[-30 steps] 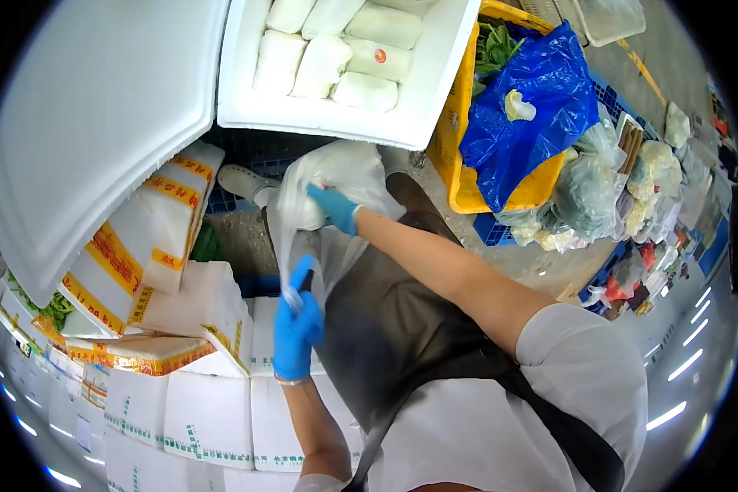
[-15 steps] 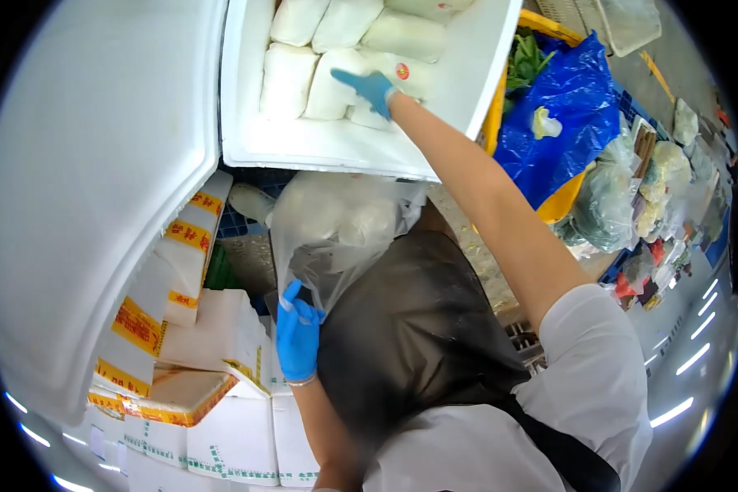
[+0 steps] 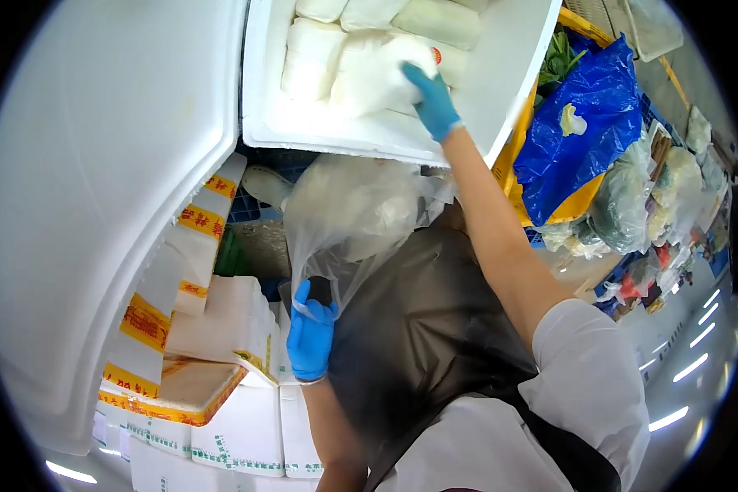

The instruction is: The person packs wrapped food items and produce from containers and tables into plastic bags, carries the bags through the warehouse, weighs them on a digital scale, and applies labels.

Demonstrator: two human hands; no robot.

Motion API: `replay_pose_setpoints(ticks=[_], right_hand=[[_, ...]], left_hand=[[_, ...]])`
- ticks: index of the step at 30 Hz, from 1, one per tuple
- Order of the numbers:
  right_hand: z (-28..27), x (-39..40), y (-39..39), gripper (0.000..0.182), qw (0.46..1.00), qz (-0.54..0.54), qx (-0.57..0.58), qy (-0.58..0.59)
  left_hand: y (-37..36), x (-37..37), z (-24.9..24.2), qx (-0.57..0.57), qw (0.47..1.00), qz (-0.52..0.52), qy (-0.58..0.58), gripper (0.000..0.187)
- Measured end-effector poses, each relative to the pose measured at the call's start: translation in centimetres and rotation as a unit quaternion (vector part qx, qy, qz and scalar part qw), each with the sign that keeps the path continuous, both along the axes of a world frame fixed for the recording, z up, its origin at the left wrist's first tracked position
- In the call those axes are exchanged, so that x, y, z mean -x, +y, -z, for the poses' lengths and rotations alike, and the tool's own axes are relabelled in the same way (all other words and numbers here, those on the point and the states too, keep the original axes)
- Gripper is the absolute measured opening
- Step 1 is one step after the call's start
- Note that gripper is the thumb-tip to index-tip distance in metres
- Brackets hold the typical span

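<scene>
Head view: your right arm reached up and forward from the white sleeve (image 3: 586, 353), the forearm running on a long slant over the dark apron (image 3: 426, 320) to the open foam box (image 3: 517, 90). Your right hand (image 3: 433, 100), in a teal glove, was over the inside of that box, near its right wall, with the wrist roughly in line with the forearm. Its fingers pointed up and to the left in the view, the back of the hand mostly toward the camera. Your right grip was closed on the end of a white packet (image 3: 377, 75), which lay slanted above other white packets (image 3: 313, 57), one of them showing a red sticker (image 3: 436, 55).

Your left arm was lower, bent close to your body, with the forearm rising nearly upright in the view. Your left hand (image 3: 310, 338), in a blue glove, was beside the apron, fingers up and curled over. That grip was narrow, holding the edge of a clear plastic bag (image 3: 348, 205). The bag spread upward from your fingers to just below the near wall of the box, with pale contents inside; how many pieces it held, you could not tell. Stacked white boxes (image 3: 238, 430) stood near the left hand.
</scene>
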State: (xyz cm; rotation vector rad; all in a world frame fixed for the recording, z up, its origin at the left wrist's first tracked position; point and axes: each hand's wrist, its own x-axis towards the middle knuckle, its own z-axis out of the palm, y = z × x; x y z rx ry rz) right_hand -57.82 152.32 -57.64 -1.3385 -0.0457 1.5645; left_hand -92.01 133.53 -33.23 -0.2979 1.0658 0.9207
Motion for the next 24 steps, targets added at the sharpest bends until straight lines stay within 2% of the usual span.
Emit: replay_pose_setpoints(ticks=[1,2,3,5,6,8,9,10,12,13,14,15,17,18,19,20,22,24], right_hand=[[-1.6,-1.6,-1.6,0.043,0.999,0.004,0.011,0.052],[-1.7,-3.3,-3.7,0.05,0.995,0.002,-0.007,0.099],[-4.9,-4.2,-4.5,0.058,0.989,-0.006,-0.029,0.146],[-9.8,-5.4,-6.9,0.069,0.989,-0.032,-0.014,0.141],[-11.6,-6.1,-8.5,0.073,0.985,-0.089,0.025,0.147],[-13.6,-5.8,-10.7,0.086,0.957,-0.211,0.07,0.188],[-14.2,-4.4,-11.8,0.087,0.947,-0.237,0.107,0.191],[-13.8,-2.4,-13.2,0.079,0.925,-0.242,0.133,0.262],[-14.2,2.5,-13.7,0.06,0.882,-0.306,0.229,0.275],[-12.5,4.8,-15.0,0.062,0.855,-0.288,0.289,0.321],[-9.0,7.5,-18.0,0.063,0.836,-0.223,0.321,0.386],[-9.6,8.7,-16.8,0.067,0.852,-0.207,0.318,0.361],[-5.0,12.1,-19.6,0.07,0.901,-0.22,0.278,0.249],[-4.3,13.4,-19.5,0.068,0.883,-0.348,0.284,0.139],[-3.6,13.9,-19.5,0.066,0.838,-0.464,0.284,0.024],[-4.6,12.9,-18.3,0.065,0.819,-0.527,0.221,0.038],[-10.2,9.3,-12.9,0.065,0.759,-0.642,0.087,0.065],[-13.5,4.8,-6.8,0.051,0.771,-0.608,0.032,0.187]], left_hand=[[-0.2,-0.1,0.2,-0.018,1.0,0.0,-0.014,0.073],[0.5,-1.2,-0.4,0.017,0.999,0.006,0.044,0.075],[1.4,-2.1,-0.8,0.018,0.997,0.036,0.064,0.077],[2.4,-3.4,-1.4,0.026,0.989,0.096,0.107,0.081],[2.4,-3.4,-1.3,0.002,0.985,0.14,0.098,0.086],[2.5,-3.2,-1.6,-0.02,0.983,0.174,0.064,0.086],[2.6,-3.2,-1.6,-0.035,0.98,0.193,0.046,0.086],[2.2,-3.7,-1.4,-0.013,0.984,0.159,0.076,0.083],[2.1,-3.2,-1.6,0.005,0.986,0.165,0.036,0.083],[2.2,-2.9,-1.6,0.012,0.985,0.17,0.015,0.083],[1.9,-3.2,-1.6,0.009,0.987,0.162,0.016,0.083],[1.9,-3.1,-1.5,0.002,0.985,0.17,0.018,0.081],[1.7,-3.1,-1.4,-0.008,0.983,0.183,0.017,0.079],[1.6,-3.3,-1.3,-0.02,0.986,0.164,0.026,0.075],[1.7,-3.4,-1.2,-0.005,0.989,0.145,0.021,0.073],[2.0,-3.2,-1.2,0.009,0.992,0.127,0.017,0.072],[2.2,-2.4,-1.2,0.014,0.996,0.091,-0.006,0.066],[2.5,-2.0,-1.2,0.019,0.978,0.193,0.077,0.064]])
